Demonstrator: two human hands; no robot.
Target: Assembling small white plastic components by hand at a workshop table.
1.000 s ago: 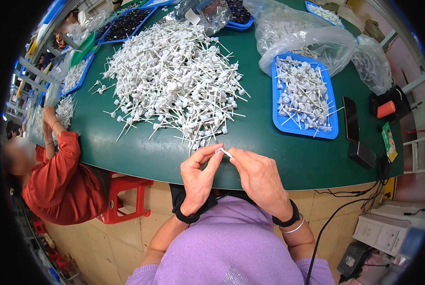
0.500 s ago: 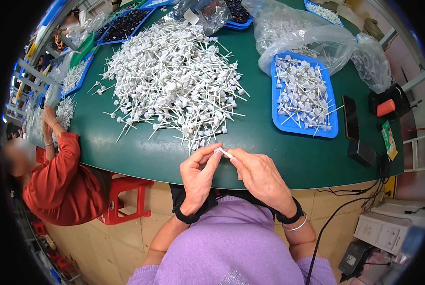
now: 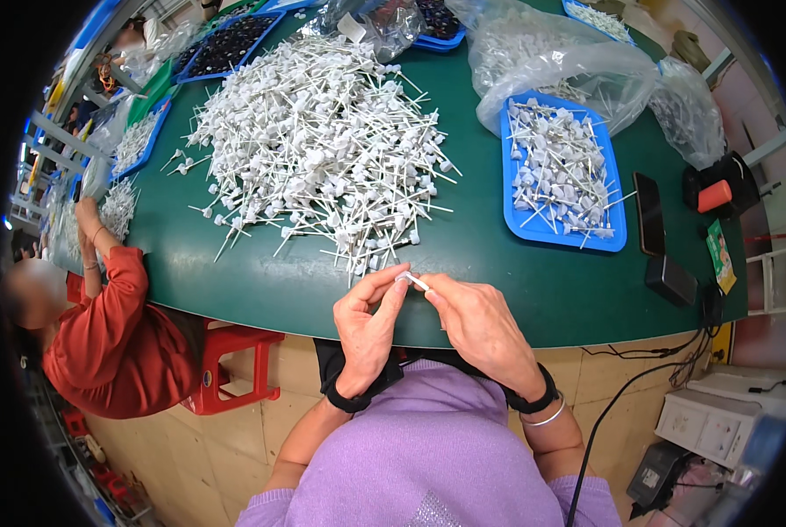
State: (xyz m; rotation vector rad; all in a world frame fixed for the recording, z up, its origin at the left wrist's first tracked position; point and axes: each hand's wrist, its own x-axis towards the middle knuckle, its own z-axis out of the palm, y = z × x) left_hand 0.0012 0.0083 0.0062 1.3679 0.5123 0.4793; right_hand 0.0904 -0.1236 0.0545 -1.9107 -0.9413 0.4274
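Close to the table's front edge, my left hand (image 3: 368, 325) pinches the head end of a small white plastic pump head with a thin tube (image 3: 418, 282). My right hand (image 3: 481, 321) grips the same piece from the other side, thumb and fingers closed on its tube. Fingertips hide part of the piece. Just beyond my hands spreads a large heap of similar white pump heads with tubes (image 3: 314, 149). To the right, a blue tray (image 3: 620, 233) holds more of them, with one tube sticking out over its rim.
Clear plastic bags (image 3: 577, 75) of white parts lie behind the tray. A phone (image 3: 648, 215) and a dark box (image 3: 670, 279) rest at the right on the green table (image 3: 261, 294). At the left, a co-worker in a red top (image 3: 112, 342) sits on a red stool (image 3: 235, 364).
My hands keep nearly the same place and grip on the pump head. The view has shifted very slightly. The co-worker's hand at the left has moved a little.
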